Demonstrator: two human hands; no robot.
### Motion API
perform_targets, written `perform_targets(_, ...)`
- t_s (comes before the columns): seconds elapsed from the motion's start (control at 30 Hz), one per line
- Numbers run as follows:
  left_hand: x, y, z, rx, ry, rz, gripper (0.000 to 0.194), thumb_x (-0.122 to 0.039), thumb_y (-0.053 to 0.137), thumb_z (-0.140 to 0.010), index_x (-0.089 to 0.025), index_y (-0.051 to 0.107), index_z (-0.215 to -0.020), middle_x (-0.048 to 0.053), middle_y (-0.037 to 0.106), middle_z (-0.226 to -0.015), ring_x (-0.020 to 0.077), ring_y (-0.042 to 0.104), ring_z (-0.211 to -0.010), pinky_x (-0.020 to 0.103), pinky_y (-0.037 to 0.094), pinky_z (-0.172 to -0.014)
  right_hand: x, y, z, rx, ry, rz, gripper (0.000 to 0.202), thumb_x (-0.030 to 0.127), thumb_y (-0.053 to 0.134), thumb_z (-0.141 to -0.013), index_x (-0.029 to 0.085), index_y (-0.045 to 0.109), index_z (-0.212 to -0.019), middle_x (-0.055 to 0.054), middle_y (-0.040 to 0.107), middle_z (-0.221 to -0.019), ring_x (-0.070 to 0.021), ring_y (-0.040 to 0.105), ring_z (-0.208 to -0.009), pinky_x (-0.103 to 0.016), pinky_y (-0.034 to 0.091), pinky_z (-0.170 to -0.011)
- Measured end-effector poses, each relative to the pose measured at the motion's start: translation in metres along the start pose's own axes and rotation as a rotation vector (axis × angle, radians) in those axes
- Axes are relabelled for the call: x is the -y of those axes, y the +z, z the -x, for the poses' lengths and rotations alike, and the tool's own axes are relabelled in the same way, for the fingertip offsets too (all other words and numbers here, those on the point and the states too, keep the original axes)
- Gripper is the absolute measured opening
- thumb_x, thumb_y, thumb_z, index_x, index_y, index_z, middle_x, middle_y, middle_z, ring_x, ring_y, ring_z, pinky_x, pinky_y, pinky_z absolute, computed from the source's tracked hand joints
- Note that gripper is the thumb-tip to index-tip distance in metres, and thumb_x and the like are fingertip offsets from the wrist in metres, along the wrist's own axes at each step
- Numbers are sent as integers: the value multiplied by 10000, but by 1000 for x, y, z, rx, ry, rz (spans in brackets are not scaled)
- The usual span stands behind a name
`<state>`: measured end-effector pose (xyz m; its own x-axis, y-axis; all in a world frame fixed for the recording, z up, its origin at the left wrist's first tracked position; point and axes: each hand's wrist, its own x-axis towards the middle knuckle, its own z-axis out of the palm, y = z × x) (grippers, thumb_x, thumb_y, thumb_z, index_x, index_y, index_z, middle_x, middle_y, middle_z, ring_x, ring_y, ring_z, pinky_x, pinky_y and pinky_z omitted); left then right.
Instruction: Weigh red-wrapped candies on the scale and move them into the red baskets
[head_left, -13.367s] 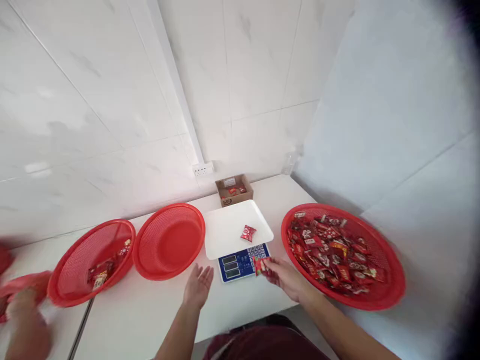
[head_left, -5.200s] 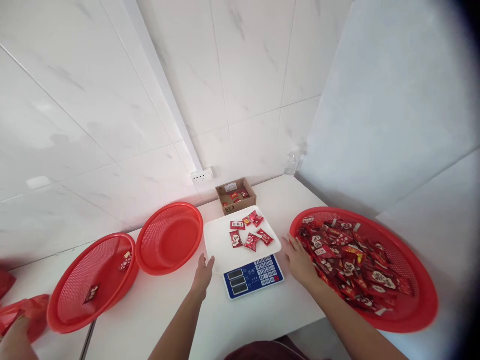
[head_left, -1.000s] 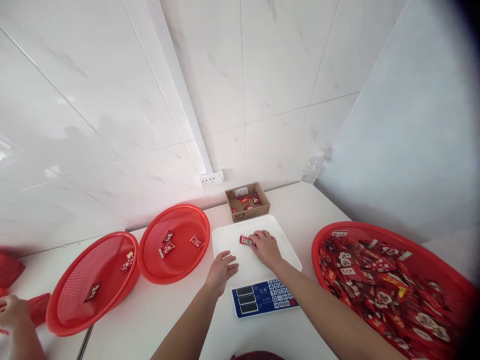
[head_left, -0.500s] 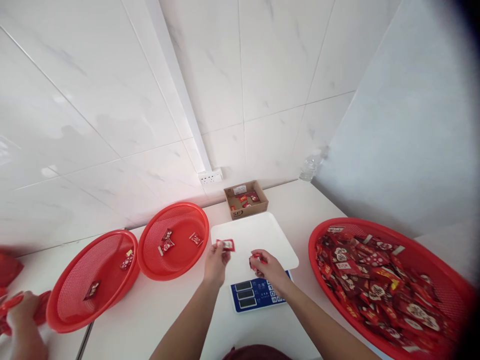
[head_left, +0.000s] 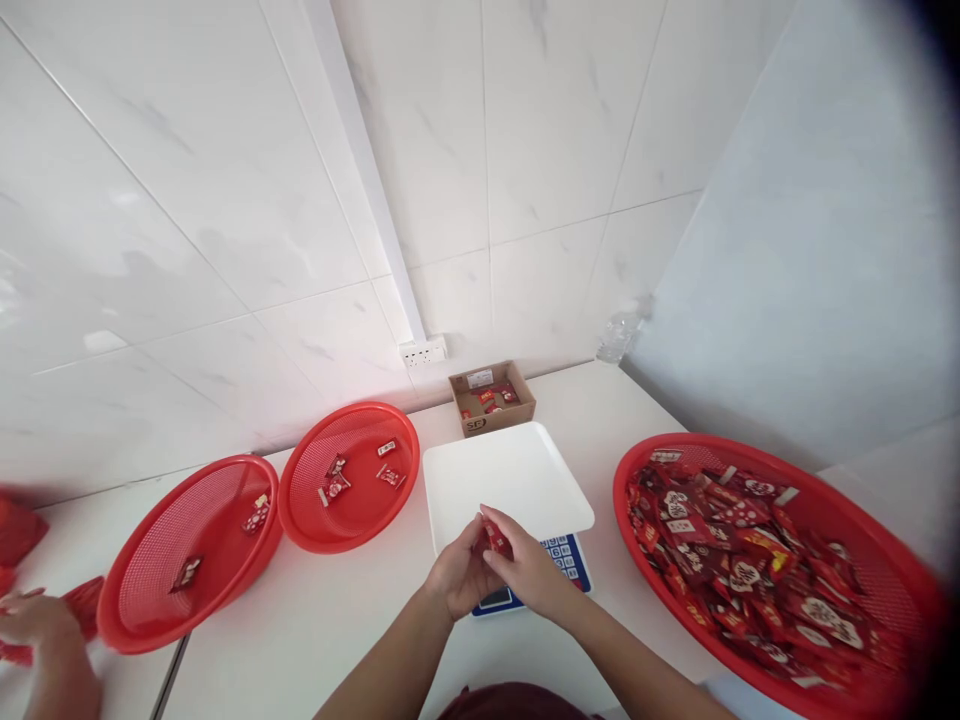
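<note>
Near the counter's (head_left: 300, 640) front edge, the right hand (head_left: 529, 568) curls narrowly round a packet (head_left: 496, 540), against the cupped left hand (head_left: 455, 575); whether the left grips cannot be told. The packet lies between both palms, at the tray's (head_left: 510, 475) near edge. Behind the tray, a box (head_left: 499, 421) sits by the counter's back edge.

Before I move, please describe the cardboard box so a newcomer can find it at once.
On the white table, find the white scale tray. Just behind it, near the wall, stands the open cardboard box with red packets inside. Its brown colour sets it apart from the tray and the red baskets.
</note>
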<state>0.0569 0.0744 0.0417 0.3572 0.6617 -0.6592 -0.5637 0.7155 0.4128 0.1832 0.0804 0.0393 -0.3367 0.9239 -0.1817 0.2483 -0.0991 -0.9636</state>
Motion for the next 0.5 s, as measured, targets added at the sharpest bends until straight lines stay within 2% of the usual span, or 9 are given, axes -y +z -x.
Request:
perform_targets(0.1, 1, -6, 6, 44, 24, 4, 207, -328, 593, -786, -151, 575, -892, 17, 608, -773, 106, 589, -659, 204, 470, -570, -3, 5, 8, 38, -71, 131, 656, 134, 487, -703, 254, 382, -1339, -39, 398, -1404, -197, 318, -1309, -433, 232, -1104)
perform_targets(0.17, 1, -10, 10, 86, 59, -34, 187, -250, 641, -749, -169, 573, -904, 1, 602, -732, 100, 583, -625, 194, 458, -537, -4, 7, 12, 76, -121, 194, 689, 118, 487, -703, 266, 344, -1360, -33, 352, -1433, -203, 259, -1337, -452, 210, -1109)
perform_targets(0.23, -3, -12, 12, 72, 104, -58, 193, -187, 666, -720, -170, 579, -891, -2, 601, -703, 94, 582, -601, 202, 475, -558, -4, 6, 17, 120, -160, 228, 692, 151, 507, -724, 277, 312, -1375, -32, 319, -1451, -217, 230, -1347, -462, 211, -1106)
perform_targets(0.3, -15, -14, 13, -38, 175, -25, 173, -144, 654, -724, -161, 587, -882, 16, 624, -738, 98, 605, -635, 213, 504, -624, -5, 1, 23, 139, -166, 241, 681, 229, 524, -757, 278, 278, -1390, -44, 294, -1462, -230, 234, -1346, -465, 220, -1100)
perform_targets(0.37, -37, -19, 15, -202, 279, 62, 117, -122, 601, -764, -149, 590, -878, 48, 650, -809, 113, 634, -719, 206, 518, -677, -8, -9, 28, 97, -146, 251, 651, 304, 513, -786, 271, 277, -1392, -60, 294, -1461, -234, 253, -1339, -466, 223, -1096)
perform_targets(0.43, -66, -28, 20, -330, 412, 162, 72, -114, 521, -817, -131, 588, -836, 62, 657, -781, 117, 641, -744, 197, 527, -702, -17, -26, 32, -4, -111, 256, 609, 347, 487, -803, 260, 307, -1378, -73, 324, -1446, -234, 290, -1323, -467, 244, -1085)
perform_targets(0.5, -95, -42, 27, -409, 577, 285, 137, -123, 443, -859, -143, 579, -865, 37, 647, -735, 111, 642, -749, 218, 538, -739, -32, -50, 36, -152, -70, 260, 581, 359, 466, -810, 229, 338, -1361, -93, 368, -1418, -235, 335, -1298, -457, 281, -1066)
